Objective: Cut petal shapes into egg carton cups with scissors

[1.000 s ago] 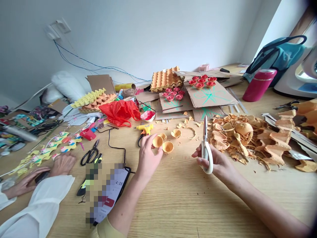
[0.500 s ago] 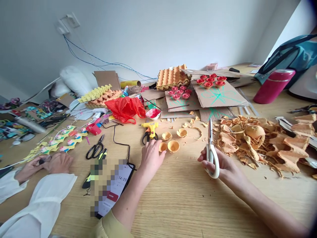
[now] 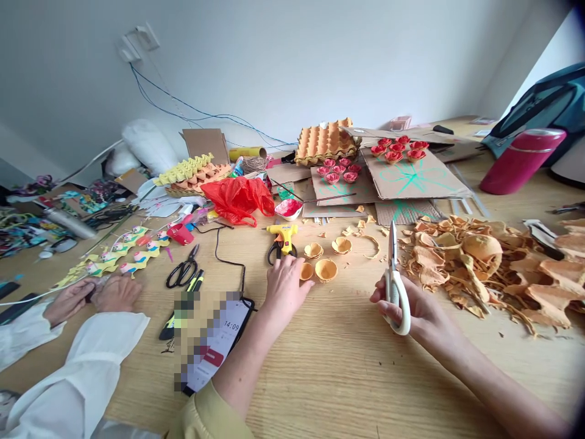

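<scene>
Scissors (image 3: 393, 281) gripped in right hand (image 3: 415, 310), blades up, over wood table (image 3: 333, 372). Left hand (image 3: 287, 291) at small cup (image 3: 306, 272), mid-table; can't tell if gripping. Scraps (image 3: 484, 262) piled right; pale wall (image 3: 274, 61) behind.

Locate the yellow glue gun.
In the head view, the yellow glue gun lies just left of centre, beyond the wearer's left hand and nearer than the small white bowl.
</scene>
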Tool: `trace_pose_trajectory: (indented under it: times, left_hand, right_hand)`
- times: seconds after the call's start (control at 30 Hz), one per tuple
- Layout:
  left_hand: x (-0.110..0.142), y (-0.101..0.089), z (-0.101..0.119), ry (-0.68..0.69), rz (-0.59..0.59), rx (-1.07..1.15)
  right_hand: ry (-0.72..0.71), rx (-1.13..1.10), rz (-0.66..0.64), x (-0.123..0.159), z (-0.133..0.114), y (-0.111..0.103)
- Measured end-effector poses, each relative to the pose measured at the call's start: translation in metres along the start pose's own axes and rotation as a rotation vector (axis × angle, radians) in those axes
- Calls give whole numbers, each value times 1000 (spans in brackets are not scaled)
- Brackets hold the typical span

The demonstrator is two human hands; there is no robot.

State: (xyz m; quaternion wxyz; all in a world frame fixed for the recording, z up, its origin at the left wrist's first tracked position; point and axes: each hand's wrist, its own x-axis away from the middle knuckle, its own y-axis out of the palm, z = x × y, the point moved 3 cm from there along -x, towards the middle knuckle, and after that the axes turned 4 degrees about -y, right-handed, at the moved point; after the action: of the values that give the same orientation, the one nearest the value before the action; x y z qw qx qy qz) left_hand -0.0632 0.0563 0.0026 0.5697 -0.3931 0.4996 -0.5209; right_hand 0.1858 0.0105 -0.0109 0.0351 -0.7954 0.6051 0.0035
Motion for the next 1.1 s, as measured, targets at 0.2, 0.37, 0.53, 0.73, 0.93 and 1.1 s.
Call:
trace_pose_trajectory:
  times: [0.2, 0.37, 0.53, 0.73, 0.93, 1.1]
  left_hand:
    - [-2, 1, -3, -33, 10, 6]
    - [-1, 0, -1, -36, -8, -7]
    - [-1, -1, -2, -31, -4, 7]
    - [-2, -13, 0, -9, 70, 186]
    - [7, -28, 21, 119, 156, 508]
    - [14, -28, 33, 184, 200, 637]
  right_hand:
    - [9, 5, -5, 0, -2, 0]
    - [-2, 58, -5, 1, 1, 0]
    - [-6, 87, -23, 2, 2, -1]
    - [-16, 180, -16, 5, -1, -5]
    - [-87, 414, -33, 9, -10, -5]
    - [-145, 637, -56, 11, -12, 1]
